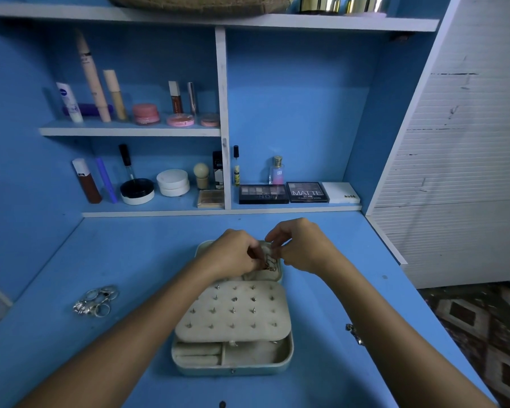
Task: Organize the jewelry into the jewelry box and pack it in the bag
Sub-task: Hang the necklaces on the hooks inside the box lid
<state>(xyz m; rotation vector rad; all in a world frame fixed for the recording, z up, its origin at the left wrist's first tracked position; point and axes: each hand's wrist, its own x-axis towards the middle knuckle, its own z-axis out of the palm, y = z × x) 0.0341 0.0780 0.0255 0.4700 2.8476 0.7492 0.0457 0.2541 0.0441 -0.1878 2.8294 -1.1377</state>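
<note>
An open cream jewelry box (pixel 287 356) lies on the blue desk in front of me. Its padded middle panel (pixel 233 312) carries several stud earrings. Over the box's far half, my left hand (pixel 233 254) and my right hand (pixel 299 245) meet, both pinching a thin gold chain (pixel 270 265) that hangs between the fingertips. A pile of silver rings (pixel 96 300) sits on the desk to the left of the box. A small silver piece (pixel 354 334) lies beside my right forearm. No bag is clearly in view.
Shelves behind the desk (pixel 321 290) hold cosmetics: tubes (pixel 92 81), jars (pixel 173 182), a perfume bottle (pixel 276 170) and eyeshadow palettes (pixel 262 194). A white slatted wall panel (pixel 454 172) stands on the right. Patterned floor (pixel 483 319) shows past the desk's right edge.
</note>
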